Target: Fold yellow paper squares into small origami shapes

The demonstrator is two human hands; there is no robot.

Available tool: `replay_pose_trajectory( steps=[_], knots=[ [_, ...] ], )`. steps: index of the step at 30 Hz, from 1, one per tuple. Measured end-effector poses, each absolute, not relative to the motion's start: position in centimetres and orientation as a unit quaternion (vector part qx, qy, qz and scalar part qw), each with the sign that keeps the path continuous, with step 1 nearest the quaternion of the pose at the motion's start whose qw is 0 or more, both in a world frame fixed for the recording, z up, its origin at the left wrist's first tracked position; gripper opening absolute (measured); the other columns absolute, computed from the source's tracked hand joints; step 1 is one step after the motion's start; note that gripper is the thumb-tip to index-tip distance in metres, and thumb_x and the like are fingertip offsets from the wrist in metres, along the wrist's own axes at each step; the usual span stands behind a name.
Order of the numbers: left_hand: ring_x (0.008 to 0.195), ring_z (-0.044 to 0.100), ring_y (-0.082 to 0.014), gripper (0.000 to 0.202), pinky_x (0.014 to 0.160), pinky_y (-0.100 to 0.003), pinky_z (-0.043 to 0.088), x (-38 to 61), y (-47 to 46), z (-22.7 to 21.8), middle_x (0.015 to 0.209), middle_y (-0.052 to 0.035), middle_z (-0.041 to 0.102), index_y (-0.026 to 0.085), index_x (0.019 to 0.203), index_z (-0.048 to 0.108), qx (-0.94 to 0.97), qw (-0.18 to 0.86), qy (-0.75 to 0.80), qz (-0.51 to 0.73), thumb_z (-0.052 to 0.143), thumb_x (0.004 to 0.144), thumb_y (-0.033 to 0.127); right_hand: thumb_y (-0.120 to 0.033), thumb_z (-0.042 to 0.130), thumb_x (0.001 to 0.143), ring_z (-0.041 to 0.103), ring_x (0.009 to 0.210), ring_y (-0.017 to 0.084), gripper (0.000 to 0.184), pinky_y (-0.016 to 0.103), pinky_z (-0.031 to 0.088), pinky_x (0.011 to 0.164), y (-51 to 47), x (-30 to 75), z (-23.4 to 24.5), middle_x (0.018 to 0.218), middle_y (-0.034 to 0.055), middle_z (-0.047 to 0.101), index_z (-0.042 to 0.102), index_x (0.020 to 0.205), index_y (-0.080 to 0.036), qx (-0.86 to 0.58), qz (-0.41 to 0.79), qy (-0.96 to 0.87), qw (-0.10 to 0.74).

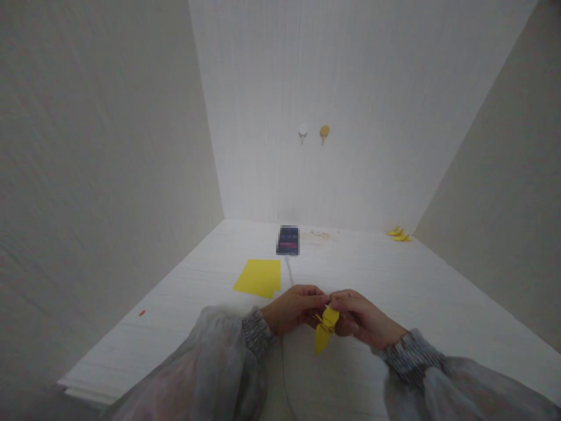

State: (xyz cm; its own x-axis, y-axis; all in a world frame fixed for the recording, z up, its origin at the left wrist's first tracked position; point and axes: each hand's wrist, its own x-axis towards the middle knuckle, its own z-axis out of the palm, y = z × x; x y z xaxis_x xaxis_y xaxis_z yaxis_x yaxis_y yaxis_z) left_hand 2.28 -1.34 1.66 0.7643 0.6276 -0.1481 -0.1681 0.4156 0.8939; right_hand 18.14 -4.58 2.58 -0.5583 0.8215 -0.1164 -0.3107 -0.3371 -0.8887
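- Yellow folded paper (pixel 325 333) is held over the white table (pixel 442 304), between both hands.
- It is pinched by the left hand (pixel 295 309) and the right hand (pixel 364 316), fingers curled closed.
- Flat yellow paper (pixel 259 276) is laid beyond the left hand, beside a cable (pixel 290 272).
- Small folded yellow pieces (pixel 400 235) are grouped near the far right corner.
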Motion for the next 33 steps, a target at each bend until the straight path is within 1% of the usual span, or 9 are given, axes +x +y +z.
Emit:
replay_pose_trajectory(
  steps=[6, 9, 14, 17, 19, 21, 24, 28, 33],
  knots=[
    [0.053, 0.051, -0.0074, 0.023, 0.054, -0.021, 0.037, 2.1, -1.5, 2.1, 0.062, -0.0019, 0.057, 0.009, 0.065, 0.056, 0.506, 0.791, 0.252, 0.235, 0.065, 0.060, 0.030, -0.027, 0.052, 0.073, 0.026, 0.030, 0.003, 0.029, 0.019, 0.017, 0.035, -4.5, 17.9, 2.3, 0.033, -0.0076, 0.033, 0.043, 0.048, -0.015, -0.315, 0.760, -0.449, 0.348],
    [0.053, 0.051, -0.0081, 0.022, 0.056, -0.022, 0.038, 2.2, -1.5, 2.1, 0.060, -0.0013, 0.056, 0.010, 0.063, 0.056, 0.507, 0.787, 0.254, 0.245, 0.067, 0.057, 0.028, -0.036, 0.047, 0.077, 0.026, 0.031, 0.004, 0.035, 0.020, 0.018, 0.036, -4.4, 17.5, 2.3, 0.033, -0.0070, 0.033, 0.043, 0.049, -0.016, -0.345, 0.721, -0.456, 0.391],
    [0.060, 0.050, -0.0085, 0.022, 0.061, -0.023, 0.040, 2.5, -1.0, 2.1, 0.064, -0.0008, 0.054, 0.011, 0.064, 0.054, 0.457, 0.756, 0.263, 0.388, 0.063, 0.062, 0.030, -0.037, 0.045, 0.079, 0.036, 0.046, 0.009, 0.026, 0.022, 0.028, 0.045, -4.1, 17.5, 2.6, 0.048, -0.0041, 0.042, 0.048, 0.062, -0.018, -0.424, 0.464, -0.547, 0.553],
    [0.063, 0.049, -0.0089, 0.022, 0.063, -0.022, 0.040, 2.4, -0.8, 2.2, 0.067, -0.0018, 0.052, 0.010, 0.067, 0.054, 0.440, 0.723, 0.262, 0.463, 0.062, 0.064, 0.031, -0.031, 0.057, 0.072, 0.045, 0.063, 0.013, 0.013, 0.026, 0.036, 0.059, -4.1, 17.6, 2.2, 0.067, -0.0009, 0.049, 0.049, 0.074, -0.020, -0.438, 0.341, -0.628, 0.545],
    [0.065, 0.049, -0.0093, 0.024, 0.064, -0.022, 0.039, 2.4, -0.7, 2.3, 0.069, -0.0027, 0.053, 0.010, 0.068, 0.054, 0.429, 0.718, 0.264, 0.481, 0.061, 0.064, 0.032, -0.026, 0.064, 0.065, 0.048, 0.075, 0.016, 0.029, 0.030, 0.036, 0.072, -4.1, 17.5, 1.7, 0.079, 0.0012, 0.052, 0.047, 0.088, -0.022, -0.436, 0.308, -0.663, 0.526],
    [0.066, 0.049, -0.0094, 0.025, 0.065, -0.022, 0.039, 2.4, -0.7, 2.3, 0.069, -0.0027, 0.052, 0.010, 0.067, 0.054, 0.414, 0.720, 0.269, 0.487, 0.061, 0.064, 0.033, -0.023, 0.062, 0.067, 0.049, 0.079, 0.016, 0.037, 0.031, 0.036, 0.076, -4.1, 17.2, 1.3, 0.082, 0.0009, 0.053, 0.041, 0.097, -0.023, -0.422, 0.325, -0.664, 0.525],
    [0.064, 0.047, -0.0080, 0.022, 0.062, -0.020, 0.038, 2.4, -0.6, 2.3, 0.068, -0.0013, 0.051, 0.011, 0.065, 0.054, 0.391, 0.734, 0.269, 0.487, 0.062, 0.064, 0.031, -0.023, 0.056, 0.073, 0.049, 0.070, 0.013, 0.034, 0.029, 0.037, 0.070, -3.9, 17.0, 1.2, 0.072, -0.0021, 0.052, 0.037, 0.100, -0.024, -0.396, 0.401, -0.629, 0.535],
    [0.057, 0.045, -0.0060, 0.017, 0.055, -0.018, 0.037, 2.2, -0.6, 2.3, 0.066, 0.0002, 0.050, 0.011, 0.068, 0.054, 0.382, 0.758, 0.267, 0.457, 0.062, 0.063, 0.026, -0.026, 0.060, 0.070, 0.047, 0.062, 0.012, 0.033, 0.025, 0.036, 0.060, -3.6, 17.4, 1.7, 0.067, -0.0030, 0.052, 0.041, 0.097, -0.023, -0.370, 0.486, -0.556, 0.564],
    [0.053, 0.045, -0.0069, 0.016, 0.050, -0.020, 0.037, 2.0, -0.8, 2.4, 0.061, -0.0001, 0.049, 0.011, 0.065, 0.053, 0.403, 0.785, 0.267, 0.388, 0.062, 0.061, 0.023, -0.029, 0.057, 0.072, 0.048, 0.067, 0.014, 0.028, 0.027, 0.037, 0.063, -3.3, 17.9, 1.7, 0.072, -0.0008, 0.051, 0.044, 0.096, -0.022, -0.384, 0.475, -0.534, 0.585]
  ],
)
